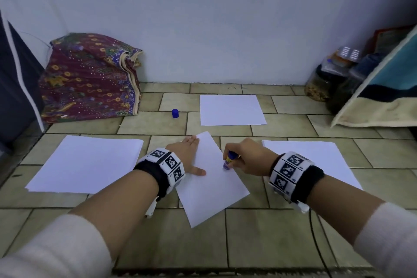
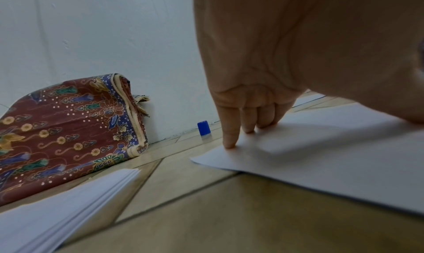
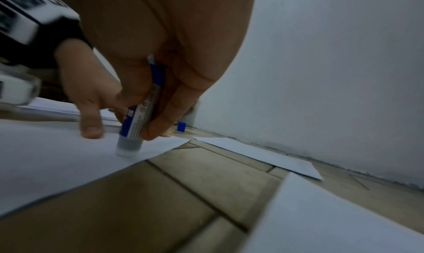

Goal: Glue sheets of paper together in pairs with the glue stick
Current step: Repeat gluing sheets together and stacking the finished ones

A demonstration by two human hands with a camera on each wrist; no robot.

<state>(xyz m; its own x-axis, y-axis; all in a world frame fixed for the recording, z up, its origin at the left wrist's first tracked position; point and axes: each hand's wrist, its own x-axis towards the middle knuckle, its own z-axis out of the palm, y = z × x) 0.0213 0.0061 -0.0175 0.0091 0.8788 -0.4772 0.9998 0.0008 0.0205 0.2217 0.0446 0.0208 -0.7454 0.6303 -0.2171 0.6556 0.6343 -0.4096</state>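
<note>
A single white sheet [image 1: 212,183] lies tilted on the tiled floor in the middle. My left hand [image 1: 188,156] lies flat on its left edge with straight fingers [image 2: 229,135] pressing it down. My right hand [image 1: 246,158] grips an uncapped blue glue stick [image 1: 229,160] and holds it upright, its tip [image 3: 128,148] touching the sheet near the right edge. A stack of white paper [image 1: 88,162] lies at the left, another white sheet [image 1: 316,160] at the right, and one sheet [image 1: 231,109] farther back. The blue cap [image 1: 175,113] stands on the floor behind.
A patterned folded cloth [image 1: 90,79] leans against the wall at the back left. Jars [image 1: 325,81] and a blue and cream blanket [image 1: 383,97] crowd the back right. A dark cable [image 1: 316,244] runs along the floor under my right forearm.
</note>
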